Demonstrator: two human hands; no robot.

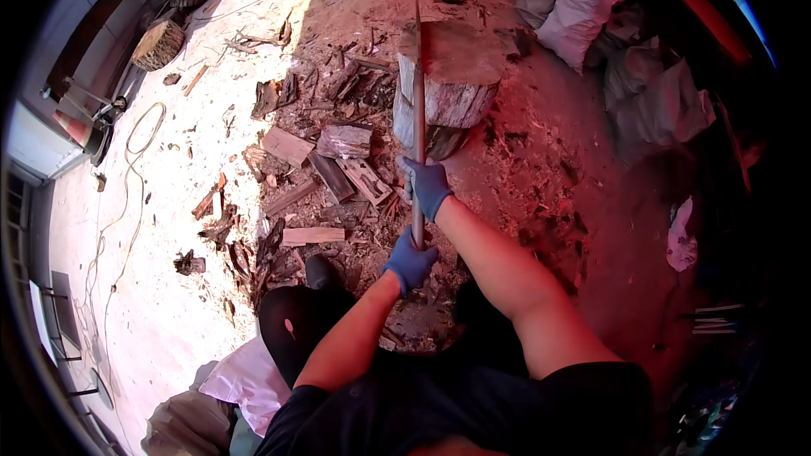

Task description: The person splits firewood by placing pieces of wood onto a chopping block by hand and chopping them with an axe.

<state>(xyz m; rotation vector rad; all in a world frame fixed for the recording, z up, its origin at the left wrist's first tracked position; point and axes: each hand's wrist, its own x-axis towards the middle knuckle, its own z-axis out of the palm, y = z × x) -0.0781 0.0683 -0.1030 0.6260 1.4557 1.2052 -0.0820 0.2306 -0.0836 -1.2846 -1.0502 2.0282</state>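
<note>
Both my hands wear blue gloves and grip one long-handled tool [419, 131] that points straight away from me. My right hand [428, 186] wraps round the shaft farther up. Closer to my body, my left hand [411, 263] is closed round its lower end. The shaft narrows to a thin point at the far end, where the shape of any head cannot be made out. Beyond my hands stands a thick, pale-sided log [463, 101], and the tool passes over its left part. Split wood pieces [345, 142] lie on the floor left of the shaft.
Bark and chips litter the floor around the log. White sacks [579, 13] and grey sacks [663, 101] stand at the right. A cord [131, 169] trails along the left, near a round log [159, 44] and an orange cone [74, 128]. Another sack [249, 380] sits beside my leg.
</note>
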